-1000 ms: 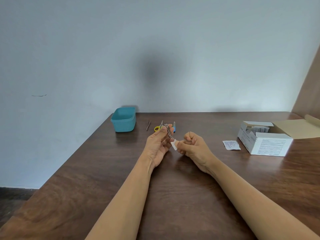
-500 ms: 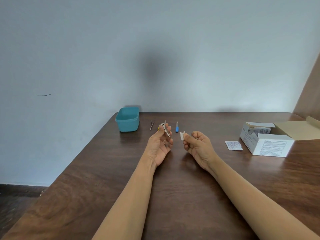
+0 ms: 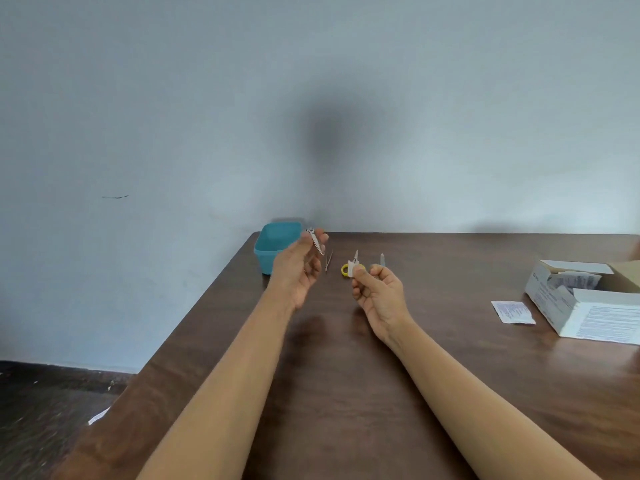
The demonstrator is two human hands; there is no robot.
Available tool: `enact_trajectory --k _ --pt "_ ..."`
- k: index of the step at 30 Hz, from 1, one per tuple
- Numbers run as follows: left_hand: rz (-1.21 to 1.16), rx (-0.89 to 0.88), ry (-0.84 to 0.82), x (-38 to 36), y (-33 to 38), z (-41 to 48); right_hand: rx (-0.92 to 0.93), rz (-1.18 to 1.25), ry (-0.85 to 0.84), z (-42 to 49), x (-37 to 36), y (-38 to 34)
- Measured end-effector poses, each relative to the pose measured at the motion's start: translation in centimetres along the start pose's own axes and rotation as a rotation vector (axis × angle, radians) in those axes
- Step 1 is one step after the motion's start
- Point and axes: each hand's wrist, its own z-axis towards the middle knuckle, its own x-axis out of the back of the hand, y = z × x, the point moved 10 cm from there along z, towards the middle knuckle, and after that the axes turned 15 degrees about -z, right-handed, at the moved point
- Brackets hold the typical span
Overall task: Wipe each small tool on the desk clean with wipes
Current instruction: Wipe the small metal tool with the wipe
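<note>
- holds the nail clipper (image 3: 316, 241) in the left hand (image 3: 299, 271), fingers (image 3: 324, 237) curled loosely round it, raised above the table (image 3: 346, 375) just beside the teal tub (image 3: 273, 244).
- pinches a small folded wipe (image 3: 352, 268) in the right hand (image 3: 381, 296), thumb and forefinger closed on it, other fingers curled in.
- leaves tweezers (image 3: 329, 259), yellow-handled scissors (image 3: 345, 270) and a slim tool (image 3: 382, 259), too blurred to name, lying on the table between the hands, probably not yet wiped.
- risks dropping the clipper: with so loose a hold on smooth metal, could slip short of the tub or onto the tweezers.
- risks a nicked fingertip or a torn wipe on the scissor points at the next reach.
- may run the small wipe dry or dirty before three more tools; keeps spares well apart to the right, in the open box (image 3: 585, 306) with a sachet (image 3: 512, 311) beside it.
</note>
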Motion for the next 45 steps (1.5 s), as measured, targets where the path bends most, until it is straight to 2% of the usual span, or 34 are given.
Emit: enact_trajectory --k 4,10,12,15,19,27,37,45 --pt "0.338 -0.143 0.063 0.9 5.5 3.6 0.02 -0.084 -0.051 0.5 -0.7 0.3" --pt "1.039 -0.348 0.166 0.4 10.4 8.3 0.009 -0.04 -0.047 2.0 -0.2 0.3" --pt "1.235 -0.352 0.228 0.3 10.6 9.7 -0.005 0.006 -0.037 2.4 0.1 0.3" --pt "1.43 -0.248 0.295 0.6 9.5 11.5 -0.02 0.042 -0.031 2.8 0.3 0.6" --pt "1.501 -0.15 0.329 1.7 7.9 13.5 -0.023 0.024 -0.053 3.0 0.1 0.7" --pt "1.647 -0.112 0.345 2.8 6.2 14.6 -0.008 -0.004 -0.08 3.3 -0.1 0.9" --pt "1.715 -0.192 0.325 2.3 6.3 14.5 0.01 -0.018 -0.105 3.3 -0.3 0.8" --pt "1.628 -0.431 0.349 -1.3 10.6 12.8 -0.025 0.052 -0.048 3.5 0.0 1.0"
